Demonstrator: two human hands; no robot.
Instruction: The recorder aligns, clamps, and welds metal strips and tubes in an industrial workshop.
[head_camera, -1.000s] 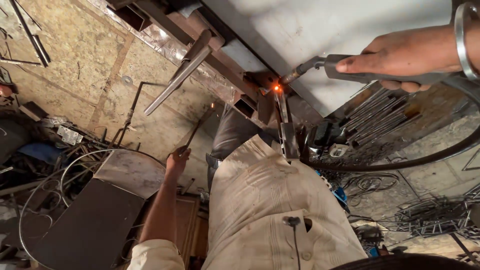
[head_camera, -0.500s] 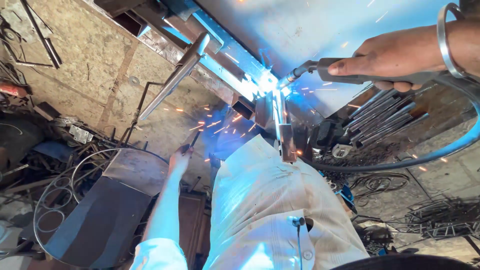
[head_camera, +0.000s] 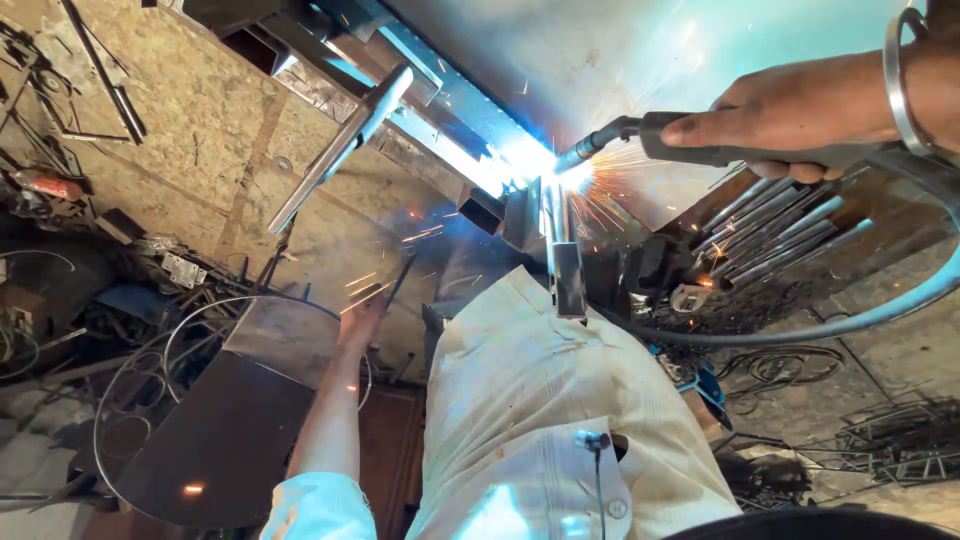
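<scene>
So the floor (head_camera: 200, 150) here is rough speckled concrete, pale at 10 and 11 o'clock, and it's pretty much buried in scrap. At 9 o'clock there's a heap of dark metal junk (head_camera: 60, 300) with a small hinge plate (head_camera: 182, 270) lying beside it. Down at 7 to 8 o'clock a dark flat sheet (head_camera: 220, 440) lies on the ground with loops of thin wire (head_camera: 150, 360) curling over and around it. Over at 3 o'clock a bundle of grey metal rods (head_camera: 770, 235) lies fanned out, and at 4 to 5 o'clock tangled cables (head_camera: 790, 365) and bent rod frames (head_camera: 890, 450) rest on the concrete.
</scene>
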